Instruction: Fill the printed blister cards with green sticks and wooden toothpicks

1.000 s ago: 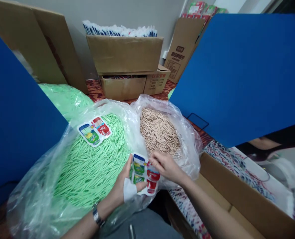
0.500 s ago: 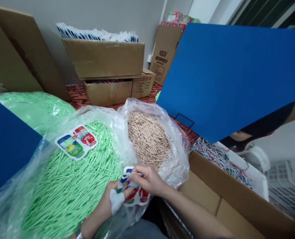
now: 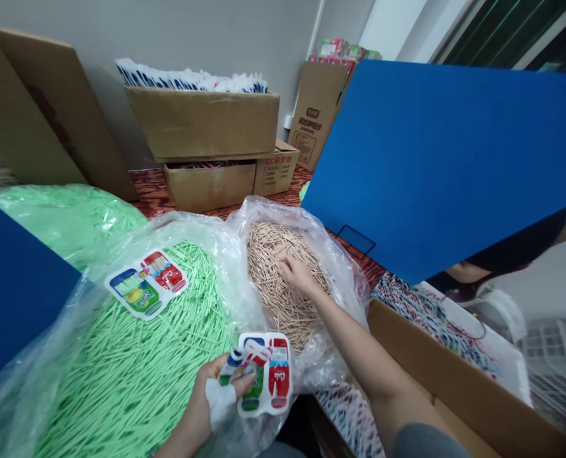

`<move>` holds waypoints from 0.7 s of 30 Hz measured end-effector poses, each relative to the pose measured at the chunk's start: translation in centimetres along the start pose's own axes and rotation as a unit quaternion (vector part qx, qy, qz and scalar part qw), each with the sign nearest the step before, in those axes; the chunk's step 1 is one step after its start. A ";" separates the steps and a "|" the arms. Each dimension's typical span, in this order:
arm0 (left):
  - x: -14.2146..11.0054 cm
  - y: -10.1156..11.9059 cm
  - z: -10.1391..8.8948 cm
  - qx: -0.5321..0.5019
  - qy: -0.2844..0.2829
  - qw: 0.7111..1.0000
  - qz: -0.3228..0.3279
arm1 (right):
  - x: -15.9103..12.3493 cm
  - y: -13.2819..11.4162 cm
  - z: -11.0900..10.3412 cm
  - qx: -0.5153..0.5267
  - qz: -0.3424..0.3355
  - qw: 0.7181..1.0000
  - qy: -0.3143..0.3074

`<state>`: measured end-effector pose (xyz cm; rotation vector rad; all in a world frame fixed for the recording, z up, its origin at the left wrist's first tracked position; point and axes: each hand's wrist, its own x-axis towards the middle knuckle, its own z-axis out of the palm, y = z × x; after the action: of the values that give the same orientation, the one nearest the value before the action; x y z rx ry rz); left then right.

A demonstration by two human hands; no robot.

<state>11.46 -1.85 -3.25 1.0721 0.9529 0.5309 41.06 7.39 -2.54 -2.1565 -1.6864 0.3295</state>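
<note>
My left hand (image 3: 228, 378) is closed on a printed packet (image 3: 279, 375) shaped like two side-by-side drink containers, one green and blue, one red. A folded part of printed film bunches under the thumb, and white material wraps the thumb's base. My right hand (image 3: 296, 272) is on the heap of thin tan sticks (image 3: 283, 312), its fingers curled together; whether sticks are between them is hidden. The tan sticks fill a clear plastic bag (image 3: 349, 273). Beside it, a larger bag holds light green sticks (image 3: 158, 362), with another printed packet (image 3: 146, 283) lying flat on top.
An open cardboard box (image 3: 454, 356) stands at right, near a white tray (image 3: 497, 362) of small printed packets. Blue panels (image 3: 435, 159) flank both sides. Behind, a carton (image 3: 206, 124) packed with packets rests on other boxes. Part of another person shows at far right.
My right hand has left the packet and moved forward onto the tan sticks. The packet stays in my left hand, now showing more of its front. The view has tilted slightly.
</note>
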 end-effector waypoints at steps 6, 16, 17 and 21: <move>-0.3 -0.1 -1.2 0.019 0.022 1.000 0.002 | 4.0 0.8 -0.1 -0.123 0.054 0.991 -0.027; -0.4 -0.7 -1.0 0.043 0.037 0.998 0.015 | 4.4 2.5 -0.4 -0.226 0.079 0.964 -0.114; -0.3 -0.8 -1.0 0.042 0.040 0.998 0.016 | 4.0 2.6 -0.3 -0.231 0.083 0.963 -0.116; -0.2 -0.7 -0.9 0.016 0.026 1.000 0.004 | 2.7 3.1 0.1 -0.241 0.091 0.957 -0.135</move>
<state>10.56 -1.88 -3.97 1.0962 1.0049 0.5538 44.43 9.41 -3.80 -2.7421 -1.8680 0.2963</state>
